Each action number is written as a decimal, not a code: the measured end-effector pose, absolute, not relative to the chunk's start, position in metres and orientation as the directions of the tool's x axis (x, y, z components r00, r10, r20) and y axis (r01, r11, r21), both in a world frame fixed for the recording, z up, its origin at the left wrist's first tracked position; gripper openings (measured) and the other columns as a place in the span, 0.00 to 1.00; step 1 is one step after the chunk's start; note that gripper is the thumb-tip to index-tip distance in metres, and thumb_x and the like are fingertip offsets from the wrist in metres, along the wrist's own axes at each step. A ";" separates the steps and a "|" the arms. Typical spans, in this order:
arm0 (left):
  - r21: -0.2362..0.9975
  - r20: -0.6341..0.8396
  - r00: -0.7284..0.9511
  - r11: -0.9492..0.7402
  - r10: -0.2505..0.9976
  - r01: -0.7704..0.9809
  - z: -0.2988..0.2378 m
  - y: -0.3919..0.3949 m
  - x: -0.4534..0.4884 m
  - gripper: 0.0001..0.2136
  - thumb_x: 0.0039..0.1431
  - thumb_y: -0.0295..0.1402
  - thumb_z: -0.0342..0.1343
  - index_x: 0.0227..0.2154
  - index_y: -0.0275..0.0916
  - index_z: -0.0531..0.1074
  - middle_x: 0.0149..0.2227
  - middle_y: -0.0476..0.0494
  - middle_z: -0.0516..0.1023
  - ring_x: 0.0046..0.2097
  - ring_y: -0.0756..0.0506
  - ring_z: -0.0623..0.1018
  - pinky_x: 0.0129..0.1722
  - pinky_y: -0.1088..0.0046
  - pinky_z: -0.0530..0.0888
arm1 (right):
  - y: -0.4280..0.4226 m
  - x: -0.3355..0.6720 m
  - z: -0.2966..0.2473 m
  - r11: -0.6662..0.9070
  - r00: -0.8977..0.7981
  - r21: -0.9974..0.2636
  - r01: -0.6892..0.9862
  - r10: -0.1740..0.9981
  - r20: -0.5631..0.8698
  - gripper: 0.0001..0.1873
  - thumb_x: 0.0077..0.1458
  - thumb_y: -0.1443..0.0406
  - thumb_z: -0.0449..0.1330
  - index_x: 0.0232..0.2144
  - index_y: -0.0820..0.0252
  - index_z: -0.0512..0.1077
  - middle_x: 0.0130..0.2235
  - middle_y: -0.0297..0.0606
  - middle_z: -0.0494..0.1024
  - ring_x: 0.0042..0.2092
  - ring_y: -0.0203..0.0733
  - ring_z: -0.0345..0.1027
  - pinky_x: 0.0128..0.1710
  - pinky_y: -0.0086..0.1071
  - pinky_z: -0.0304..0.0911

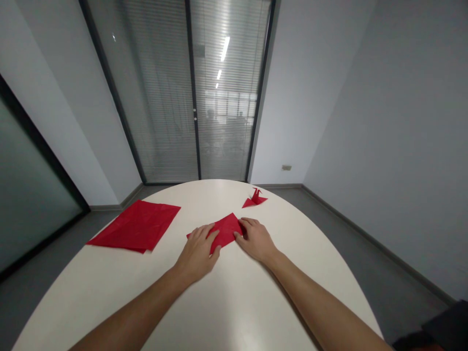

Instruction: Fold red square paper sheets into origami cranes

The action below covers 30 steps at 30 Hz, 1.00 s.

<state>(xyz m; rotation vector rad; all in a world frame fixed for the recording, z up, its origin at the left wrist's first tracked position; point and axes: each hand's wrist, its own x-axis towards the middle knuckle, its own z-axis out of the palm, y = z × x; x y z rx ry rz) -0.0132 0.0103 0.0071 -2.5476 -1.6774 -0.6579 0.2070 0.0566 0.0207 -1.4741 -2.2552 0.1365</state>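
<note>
A small folded sheet of red paper (pixel 227 228) lies on the white table between my hands. My left hand (pixel 199 251) rests on its left part, fingers spread and lying flat, with the thumb at the near edge. At the right corner, my right hand (pixel 257 239) has its thumb and curled fingers closed on the paper's edge. A folded red paper crane (pixel 255 198) with spread wings stands beyond my right hand. To the left lies a stack of larger red paper sheets (pixel 141 225).
The round white table (pixel 234 312) has a curved edge at left, far side and right. Beyond it stand a glass partition with blinds (pixel 164 97) and pale walls with a socket (pixel 286 167). A dark object (pixel 448 324) shows at the lower right.
</note>
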 end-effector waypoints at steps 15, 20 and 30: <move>0.202 0.289 0.413 -0.477 0.864 0.855 0.020 0.000 -0.008 0.20 0.67 0.39 0.47 0.58 0.42 0.71 0.63 0.37 0.68 0.61 0.34 0.69 0.59 0.49 0.67 | 0.057 0.204 0.016 0.268 -0.162 -0.305 0.914 0.929 0.332 0.24 0.61 0.53 0.56 0.51 0.64 0.74 0.56 0.52 0.74 0.57 0.59 0.64 0.56 0.48 0.61; 0.229 0.288 0.448 -0.515 0.847 0.826 0.018 0.001 -0.008 0.21 0.67 0.38 0.47 0.59 0.43 0.70 0.62 0.40 0.70 0.60 0.35 0.68 0.59 0.50 0.67 | 0.058 0.205 0.016 0.264 -0.155 -0.319 0.910 0.932 0.328 0.20 0.61 0.55 0.57 0.48 0.62 0.75 0.53 0.50 0.75 0.55 0.58 0.66 0.54 0.48 0.62; 0.202 0.272 0.463 -0.520 0.844 0.830 0.019 0.000 -0.009 0.22 0.68 0.38 0.44 0.61 0.41 0.68 0.63 0.39 0.70 0.62 0.36 0.68 0.61 0.51 0.66 | 0.058 0.202 0.020 0.293 -0.103 -0.560 0.775 0.933 0.345 0.20 0.60 0.62 0.56 0.54 0.59 0.66 0.38 0.41 0.80 0.39 0.47 0.74 0.41 0.38 0.65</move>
